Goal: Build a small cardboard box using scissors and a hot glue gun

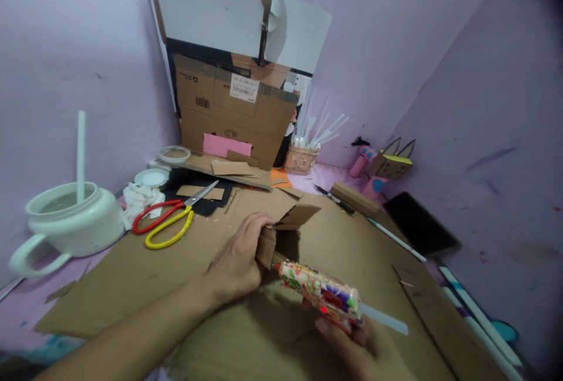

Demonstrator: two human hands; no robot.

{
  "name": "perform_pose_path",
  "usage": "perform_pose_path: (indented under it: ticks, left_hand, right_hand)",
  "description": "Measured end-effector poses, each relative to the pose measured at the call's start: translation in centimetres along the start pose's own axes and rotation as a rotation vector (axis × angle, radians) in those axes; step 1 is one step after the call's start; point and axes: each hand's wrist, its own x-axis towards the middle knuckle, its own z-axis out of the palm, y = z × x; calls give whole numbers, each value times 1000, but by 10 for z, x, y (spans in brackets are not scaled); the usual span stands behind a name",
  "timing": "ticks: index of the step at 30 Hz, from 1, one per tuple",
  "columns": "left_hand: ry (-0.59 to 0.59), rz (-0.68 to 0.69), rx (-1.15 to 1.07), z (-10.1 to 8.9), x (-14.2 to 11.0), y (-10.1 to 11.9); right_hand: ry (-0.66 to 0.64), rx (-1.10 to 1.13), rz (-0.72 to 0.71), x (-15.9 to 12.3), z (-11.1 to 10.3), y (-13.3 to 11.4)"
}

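Small cardboard box: the box [266, 246] is held above the cardboard sheet [153, 287]; fingers of the left hand [241, 255] are clamped on its left side, which is partly covered.
Glue gun: the glue gun [319, 290] is gripped by the closed fingers of the right hand [367, 349]; its nozzle is directed at the near edge of the box; contact cannot be told.
Left zone: scissors [192, 200] are laid beyond the left forearm; a white pot [83, 223] is placed beside crumpled tissue [141, 200].
Rear zone: the view behind is blocked by a large carton [237, 111]; white sticks [323, 129] are held in a cup [301, 160] beside it.
Right zone: a pen [334, 198] and phone [420, 223] are laid near a cardboard strip [355, 198].
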Motion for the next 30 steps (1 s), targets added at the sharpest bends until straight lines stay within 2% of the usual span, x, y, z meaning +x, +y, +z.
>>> perform_pose_path:
  ticks: [4,14,24,30]
  left_hand:
    - [-15,11,12,0,-1,-2]
    - [-47,22,6,-1,-2,-2]
    - [-27,23,-21,1,-1,-4]
    - [-16,26,-20,2,-2,-4]
  right_hand:
    - [26,-50,-11,0,0,4]
    - [68,6,-8,0,2,3]
    - [75,39,-21,0,3,3]
    - [86,-26,-26,1,1,7]
